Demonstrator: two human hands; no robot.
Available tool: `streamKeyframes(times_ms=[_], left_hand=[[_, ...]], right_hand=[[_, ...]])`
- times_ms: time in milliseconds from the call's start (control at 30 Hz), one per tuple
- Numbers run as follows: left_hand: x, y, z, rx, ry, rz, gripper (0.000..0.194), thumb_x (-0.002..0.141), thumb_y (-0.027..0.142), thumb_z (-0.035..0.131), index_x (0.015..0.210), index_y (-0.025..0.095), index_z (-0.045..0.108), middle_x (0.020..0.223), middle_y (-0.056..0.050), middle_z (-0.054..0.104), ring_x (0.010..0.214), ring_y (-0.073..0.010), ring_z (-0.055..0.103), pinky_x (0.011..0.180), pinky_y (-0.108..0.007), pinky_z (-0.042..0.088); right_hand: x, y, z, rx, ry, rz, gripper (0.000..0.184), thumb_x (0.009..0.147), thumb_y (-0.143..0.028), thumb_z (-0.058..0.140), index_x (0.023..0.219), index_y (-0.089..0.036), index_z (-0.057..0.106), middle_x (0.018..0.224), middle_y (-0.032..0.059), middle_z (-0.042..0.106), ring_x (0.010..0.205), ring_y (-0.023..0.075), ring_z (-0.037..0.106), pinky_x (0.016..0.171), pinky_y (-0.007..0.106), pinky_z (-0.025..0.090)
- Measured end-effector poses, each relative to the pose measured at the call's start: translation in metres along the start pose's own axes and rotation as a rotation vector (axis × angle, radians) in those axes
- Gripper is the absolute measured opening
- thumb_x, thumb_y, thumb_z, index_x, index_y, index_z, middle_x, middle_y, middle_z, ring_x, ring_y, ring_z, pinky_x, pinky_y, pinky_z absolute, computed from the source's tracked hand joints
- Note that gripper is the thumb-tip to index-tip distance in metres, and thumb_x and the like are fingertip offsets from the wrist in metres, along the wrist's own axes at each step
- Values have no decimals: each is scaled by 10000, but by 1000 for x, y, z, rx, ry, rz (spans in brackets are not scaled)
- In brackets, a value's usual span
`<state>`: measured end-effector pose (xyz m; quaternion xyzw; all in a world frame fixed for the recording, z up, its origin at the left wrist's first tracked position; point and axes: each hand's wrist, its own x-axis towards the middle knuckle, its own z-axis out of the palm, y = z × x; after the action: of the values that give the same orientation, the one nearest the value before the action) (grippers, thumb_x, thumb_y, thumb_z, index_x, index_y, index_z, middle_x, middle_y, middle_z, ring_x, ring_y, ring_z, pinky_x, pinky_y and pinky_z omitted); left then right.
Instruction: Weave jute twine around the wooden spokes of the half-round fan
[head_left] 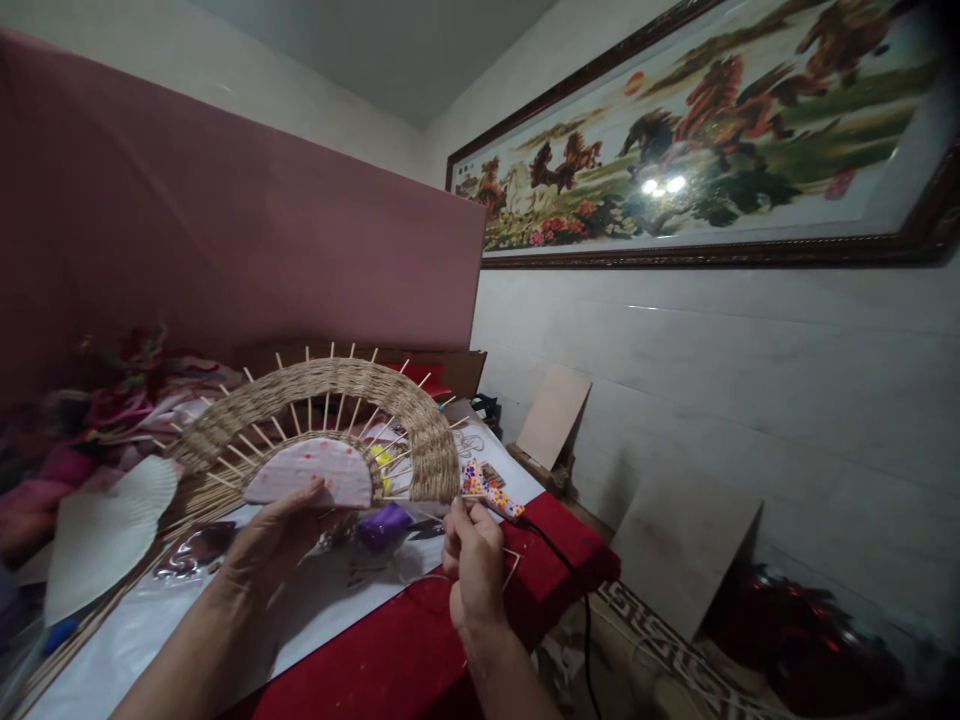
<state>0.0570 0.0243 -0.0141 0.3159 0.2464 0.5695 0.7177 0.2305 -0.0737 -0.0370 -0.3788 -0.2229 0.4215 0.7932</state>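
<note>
Fan, woven straw band on thin radiating sticks, is held upright above the table. Left hand is clamped on the fan's base: thumb on the front of the pale, red-spotted half-disc, other fingers mostly hidden. Right hand has its fingertips pinched together on the band's lower right end; exact contact is hard to see. Just beside it: 1 flower-patterned tool with a black cord. Beneath the fan: 1 purple item on white sheeting. Far left: 1 white ribbed piece.
</note>
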Motion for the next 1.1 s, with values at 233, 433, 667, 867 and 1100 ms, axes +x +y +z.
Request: streamKeyframes(times_ms=[233,433,667,867,1100], left_hand=[[-3,-3,6,20,-33,-12,284,730,-29,535,921,150,644,803,-58,704,747,-220,684,687,-441,592],[-2,-3,7,24,-48,-16,348,731,-25,531,1001,168,636,836,-72,711,728,-216,683,649,-413,596],[-1,-2,7,15,-59,44,376,721,-38,531,997,189,648,840,-54,708,780,-239,683,674,-464,591],[-1,-1,6,-27,-39,40,391,703,-69,527,966,193,644,782,-37,706,726,-225,686,639,-440,600],[4,-2,2,-59,-88,6,425,719,-76,514,1024,196,633,855,-69,720,765,-240,692,663,-431,595]], right_hand=[[-2,1,7,-69,24,-64,402,677,-499,693,747,-178,462,496,-118,292,407,26,182,344,157,135],[2,3,4,-17,64,-96,397,689,-479,694,695,-191,421,506,-117,297,400,21,179,343,154,151],[4,1,4,-20,84,-70,409,683,-506,686,688,-194,422,489,-124,274,394,23,158,340,151,134],[3,-4,3,-61,46,-62,420,655,-509,709,680,-188,438,463,-131,261,395,24,161,343,151,139],[4,-3,-1,-88,82,-114,437,697,-561,654,664,-196,416,443,-127,273,372,28,191,332,155,152]])
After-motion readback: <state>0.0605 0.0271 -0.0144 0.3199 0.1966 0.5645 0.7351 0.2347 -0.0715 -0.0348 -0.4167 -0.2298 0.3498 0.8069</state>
